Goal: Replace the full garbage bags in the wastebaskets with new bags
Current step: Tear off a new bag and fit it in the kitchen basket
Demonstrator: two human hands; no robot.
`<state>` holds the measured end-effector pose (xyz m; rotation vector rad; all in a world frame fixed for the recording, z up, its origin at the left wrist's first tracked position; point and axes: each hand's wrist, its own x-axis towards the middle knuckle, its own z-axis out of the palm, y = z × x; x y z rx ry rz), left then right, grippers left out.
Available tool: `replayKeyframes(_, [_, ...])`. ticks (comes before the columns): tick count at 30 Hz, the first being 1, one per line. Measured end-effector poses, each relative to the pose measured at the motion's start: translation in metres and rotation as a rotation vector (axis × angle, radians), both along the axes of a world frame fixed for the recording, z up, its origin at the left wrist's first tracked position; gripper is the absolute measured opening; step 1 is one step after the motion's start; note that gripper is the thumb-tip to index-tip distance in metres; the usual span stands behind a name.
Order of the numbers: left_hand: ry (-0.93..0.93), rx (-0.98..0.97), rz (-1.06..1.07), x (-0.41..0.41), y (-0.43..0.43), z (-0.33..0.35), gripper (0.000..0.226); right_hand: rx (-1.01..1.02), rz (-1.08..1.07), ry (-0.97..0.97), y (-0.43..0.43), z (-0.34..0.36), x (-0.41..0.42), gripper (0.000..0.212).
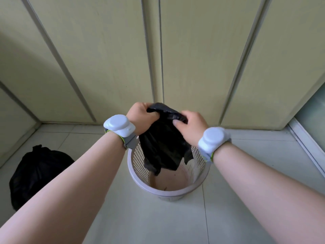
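A new black garbage bag (163, 143) hangs at the centre of the frame, bunched and unopened. Its lower corners dangle just inside the mouth of the pale mesh wastebasket (168, 191), which stands on the tiled floor (228, 208) before tall cream wall panels (105, 59).

The left hand (142, 115) has its grip closed in a fist round the bag's top edge. The right hand (191, 125) pinches the same edge just beside it, thumb on the film.

The bag looks like thin, limp plastic: very light, with no stiffness of its own, and probably slick, its layers clinging together. The best hold seems to be at the mouth hem, one layer in each grip, so the two sides can be rubbed apart and spread over the rim. Pulling hard on one spot could stretch or tear the film.

At lower left of the frame, a full garbage bag (35, 173) sits tied on the floor, well apart from the basket.
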<state>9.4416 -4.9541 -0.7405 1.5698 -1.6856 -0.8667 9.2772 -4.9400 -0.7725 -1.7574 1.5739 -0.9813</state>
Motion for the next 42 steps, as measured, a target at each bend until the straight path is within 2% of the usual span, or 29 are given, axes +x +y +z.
replayKeyframes(2, [-0.033, 0.014, 0.030, 0.006, -0.003, -0.001, 0.014, 0.089, -0.017, -0.185, -0.006, -0.001, -0.015, 0.016])
replayKeyframes(3, [-0.064, 0.033, 0.052, 0.009, -0.005, -0.003, 0.013, 0.104, -0.027, -0.201, -0.008, 0.000, -0.023, 0.016])
replayKeyframes(5, [-0.076, 0.081, 0.122, 0.014, -0.009, -0.006, 0.015, 0.108, -0.036, -0.132, -0.011, 0.000, -0.037, 0.012])
replayKeyframes(6, [-0.025, 0.122, 0.137, 0.016, -0.011, -0.007, 0.017, 0.107, -0.043, -0.102, -0.013, 0.001, -0.043, 0.012])
replayKeyframes(8, [0.116, 0.236, 0.099, 0.020, -0.010, -0.006, 0.017, 0.116, -0.051, -0.063, -0.015, 0.002, -0.051, 0.025])
replayKeyframes(9, [0.111, 0.279, 0.055, 0.021, -0.009, -0.006, 0.023, 0.132, -0.043, -0.077, -0.016, 0.004, -0.053, 0.037])
replayKeyframes(11, [-0.140, 0.237, -0.040, 0.023, -0.008, -0.008, 0.036, 0.244, 0.060, -0.090, -0.016, 0.010, -0.060, 0.062])
replayKeyframes(12, [-0.290, 0.143, -0.023, 0.024, -0.009, -0.010, 0.035, 0.338, 0.146, -0.053, -0.015, 0.012, -0.063, 0.062])
replayKeyframes(14, [-0.403, -0.006, 0.125, 0.033, -0.015, -0.012, 0.031, 0.470, 0.310, 0.104, -0.013, 0.015, -0.071, 0.041])
replayKeyframes(15, [-0.409, -0.034, 0.199, 0.039, -0.019, -0.014, 0.030, 0.458, 0.321, 0.147, -0.014, 0.015, -0.075, 0.035])
replayKeyframes(16, [-0.424, -0.040, 0.256, 0.046, -0.021, -0.015, 0.030, 0.402, 0.297, 0.105, -0.016, 0.013, -0.079, 0.031])
replayKeyframes(17, [-0.443, -0.029, 0.289, 0.052, -0.023, -0.018, 0.030, 0.345, 0.237, -0.020, -0.017, 0.011, -0.082, 0.028])
replayKeyframes(19, [-0.455, 0.006, 0.311, 0.058, -0.025, -0.021, 0.033, 0.285, 0.113, -0.394, -0.019, 0.011, -0.086, 0.025])
replayKeyframes(21, [-0.459, 0.027, 0.314, 0.059, -0.025, -0.023, 0.034, 0.310, 0.089, -0.698, -0.019, 0.014, -0.087, 0.025])
replayKeyframes(23, [-0.447, 0.052, 0.302, 0.056, -0.026, -0.025, 0.035, 0.326, 0.132, -0.885, -0.018, 0.020, -0.088, 0.022])
replayKeyframes(25, [-0.350, 0.070, 0.317, 0.050, -0.025, -0.025, 0.033, 0.308, 0.136, -0.999, -0.021, 0.024, -0.086, 0.014])
replayKeyframes(26, [-0.211, 0.086, 0.313, 0.046, -0.024, -0.024, 0.031, 0.322, 0.116, -1.032, -0.023, 0.024, -0.085, 0.023])
replayKeyframes(27, [-0.002, 0.125, 0.295, 0.043, -0.024, -0.025, 0.028, 0.357, 0.094, -1.004, -0.023, 0.022, -0.083, 0.054])
replayKeyframes(29, [0.367, 0.256, 0.257, 0.034, -0.019, -0.019, 0.025, 0.454, 0.027, -0.706, -0.019, 0.015, -0.075, 0.122])
replayKeyframes(30, [0.433, 0.287, 0.221, 0.030, -0.018, -0.017, 0.026, 0.466, -0.007, -0.504, -0.015, 0.011, -0.068, 0.135])
replayKeyframes(31, [0.479, 0.298, 0.196, 0.028, -0.017, -0.016, 0.027, 0.475, -0.022, -0.347, -0.013, 0.003, -0.061, 0.132])
replayKeyframes(32, [0.510, 0.297, 0.173, 0.025, -0.014, -0.013, 0.030, 0.495, -0.022, -0.269, -0.013, -0.005, -0.056, 0.119])
replayKeyframes(35, [0.638, 0.341, -0.008, 0.020, -0.006, -0.012, 0.046, 0.593, 0.046, -0.227, -0.005, -0.018, -0.039, 0.073])
replayKeyframes(36, [0.653, 0.362, -0.093, 0.018, -0.002, -0.012, 0.046, 0.597, 0.068, -0.278, -0.003, -0.022, -0.034, 0.055])
replayKeyframes(38, [0.698, 0.399, -0.219, 0.019, 0.004, -0.010, 0.026, 0.546, 0.072, -0.471, -0.001, -0.030, -0.026, 0.029])
replayKeyframes(40, [0.667, 0.392, -0.214, 0.022, 0.004, -0.009, 0.012, 0.423, 0.050, -0.675, -0.004, -0.033, -0.024, 0.018])
replayKeyframes(42, [0.536, 0.341, -0.159, 0.027, 0.000, -0.012, 0.011, 0.339, 0.079, -0.869, -0.010, -0.028, -0.026, 0.014])
